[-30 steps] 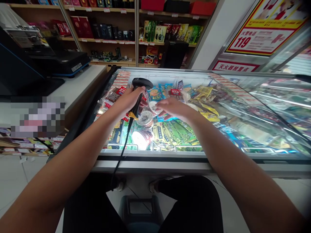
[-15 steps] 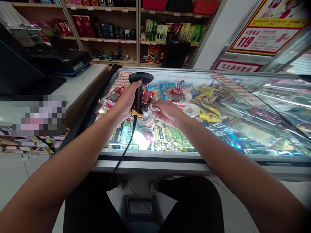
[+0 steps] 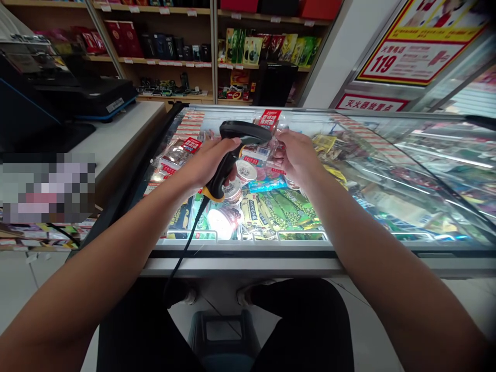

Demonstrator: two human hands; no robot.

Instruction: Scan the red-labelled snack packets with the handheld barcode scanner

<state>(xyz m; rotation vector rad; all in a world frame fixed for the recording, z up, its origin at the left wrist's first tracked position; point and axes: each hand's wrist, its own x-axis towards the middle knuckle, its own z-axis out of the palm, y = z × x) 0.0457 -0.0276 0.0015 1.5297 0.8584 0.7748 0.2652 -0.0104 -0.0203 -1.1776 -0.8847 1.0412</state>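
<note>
My left hand (image 3: 217, 163) is wrapped round the grip of a black barcode scanner (image 3: 244, 133) with a yellow band at its base and a cord trailing down. The scanner's head is tilted to the right. Pinched in my right hand (image 3: 296, 155) is a clear plastic food package (image 3: 267, 123) with a red label. A barcode shows on its lower part, close beside the scanner head, which hides some of the pack. Both hands are over a glass-topped freezer (image 3: 248, 262) filled with frozen goods. Similar red-labelled packs (image 3: 186, 147) lie to the left of my left hand.
Lidded tubs (image 3: 225, 219) and green ice-pop wrappers (image 3: 296, 206) lie below my hands. A counter (image 3: 132, 124) with a black machine (image 3: 89, 95) stands at the left. Shelves (image 3: 163, 62) are behind the freezer; a plastic stool (image 3: 225, 336) is between my legs.
The scanner has swung from upright to tilted right. My right hand has moved right and up with the red-labelled package, now next to the scanner head. The view has shifted slightly.
</note>
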